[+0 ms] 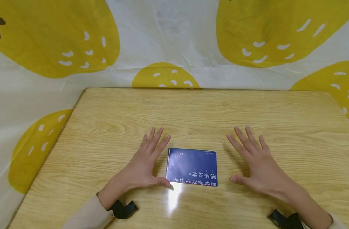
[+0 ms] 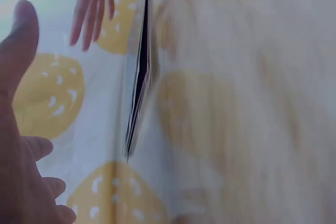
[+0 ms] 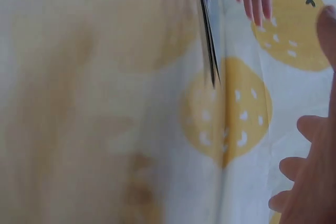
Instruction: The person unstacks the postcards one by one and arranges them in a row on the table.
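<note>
A thin dark blue booklet [image 1: 191,163] with white Chinese characters lies flat on the wooden table, its print upside down in the head view. Left of it, my left hand [image 1: 143,168] has its fingers spread, the thumb tip right at the booklet's near left corner. My right hand [image 1: 260,167] is spread too, a short gap off the right edge, and holds nothing. Both wrist views show the booklet edge-on: its slightly parted layers [image 2: 140,77] in the left one, its thin dark edge [image 3: 208,35] in the right one.
The wooden table [image 1: 206,111] has a straight far edge. Behind it and to its sides hangs a white cloth [image 1: 168,31] with large yellow fruit prints. Black straps [image 1: 123,210] show below both wrists. A bright glare spot sits just in front of the booklet.
</note>
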A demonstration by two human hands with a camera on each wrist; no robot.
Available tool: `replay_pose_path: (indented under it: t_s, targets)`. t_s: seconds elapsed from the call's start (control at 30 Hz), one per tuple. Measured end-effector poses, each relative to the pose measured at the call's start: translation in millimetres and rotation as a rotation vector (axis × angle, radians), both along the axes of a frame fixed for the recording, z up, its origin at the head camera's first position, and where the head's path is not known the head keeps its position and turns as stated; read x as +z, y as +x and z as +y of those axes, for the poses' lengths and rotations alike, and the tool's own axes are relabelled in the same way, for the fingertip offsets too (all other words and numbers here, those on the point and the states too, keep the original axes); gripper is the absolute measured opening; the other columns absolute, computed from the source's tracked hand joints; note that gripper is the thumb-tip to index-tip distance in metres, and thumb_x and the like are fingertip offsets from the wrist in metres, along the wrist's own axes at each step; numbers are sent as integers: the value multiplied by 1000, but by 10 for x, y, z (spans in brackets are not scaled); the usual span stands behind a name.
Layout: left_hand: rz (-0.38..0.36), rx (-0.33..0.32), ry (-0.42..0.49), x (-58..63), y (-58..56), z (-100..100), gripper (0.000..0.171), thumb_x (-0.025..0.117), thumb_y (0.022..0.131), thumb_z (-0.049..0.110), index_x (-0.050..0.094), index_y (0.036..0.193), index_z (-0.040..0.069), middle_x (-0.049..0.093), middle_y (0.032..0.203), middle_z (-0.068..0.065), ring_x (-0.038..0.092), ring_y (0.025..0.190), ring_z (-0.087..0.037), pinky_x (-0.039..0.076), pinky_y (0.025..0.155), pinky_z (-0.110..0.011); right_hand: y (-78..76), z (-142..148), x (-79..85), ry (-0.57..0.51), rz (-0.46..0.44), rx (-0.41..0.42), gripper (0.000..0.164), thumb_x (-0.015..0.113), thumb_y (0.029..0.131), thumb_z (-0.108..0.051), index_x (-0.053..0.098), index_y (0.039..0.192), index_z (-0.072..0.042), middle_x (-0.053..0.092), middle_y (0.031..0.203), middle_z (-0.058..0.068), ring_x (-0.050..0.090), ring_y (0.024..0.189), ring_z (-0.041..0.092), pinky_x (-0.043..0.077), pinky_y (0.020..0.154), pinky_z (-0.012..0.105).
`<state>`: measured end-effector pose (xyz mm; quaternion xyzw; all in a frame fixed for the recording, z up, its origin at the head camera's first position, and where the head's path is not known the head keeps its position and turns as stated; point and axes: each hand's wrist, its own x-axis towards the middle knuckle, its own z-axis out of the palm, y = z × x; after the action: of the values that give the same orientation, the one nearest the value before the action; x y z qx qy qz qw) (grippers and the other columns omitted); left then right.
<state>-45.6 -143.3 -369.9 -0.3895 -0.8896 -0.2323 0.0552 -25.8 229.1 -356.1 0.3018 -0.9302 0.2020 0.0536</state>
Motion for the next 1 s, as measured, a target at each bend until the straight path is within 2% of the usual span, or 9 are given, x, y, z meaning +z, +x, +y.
replay_pose_path:
  t_s: [0.13,0.43,0.6,0.8,0.9,1.0]
  targets:
    - [-16,-36,9,-35,26,87,119,35,70,89,13,153,7,-3,159,-15,-4,142,-43,7,111,-61,25,-119,-28,-50,-16,35,103,46,77,-80,23,153,-15,9,160,9,-2,143,40,1,107,68]
    - [-36,-92,55,-141,34,196,117,41,71,86,19,152,5,6,158,-17,7,142,-43,14,113,-56,69,-302,-68,-109,-26,110,102,47,78,-79,25,152,-13,16,158,7,4,143,38,9,111,61]
    - [-49,-97,90,-195,25,210,114,46,70,84,25,151,5,18,154,-19,10,141,-43,17,112,-57,80,-370,-119,-155,-31,127,104,57,75,-76,28,151,-12,22,157,7,11,142,39,12,112,58]
    - [-35,-109,89,-243,9,221,116,60,68,80,26,150,4,26,150,-19,13,141,-42,15,112,-57,112,-423,-175,-160,-44,104,107,77,67,-61,30,151,-14,28,154,8,18,141,37,21,110,56]
    - [-43,-105,76,-259,6,215,119,69,66,74,24,150,4,26,150,-19,14,141,-42,15,113,-55,123,-439,-194,-163,-58,95,108,80,65,-58,31,150,-14,30,153,7,19,141,35,26,108,57]
    - [-47,-100,63,-266,1,214,120,74,64,69,22,151,5,26,150,-19,14,141,-41,15,114,-53,120,-437,-230,-178,-62,101,108,80,65,-57,31,150,-11,32,152,8,21,141,34,22,111,53]
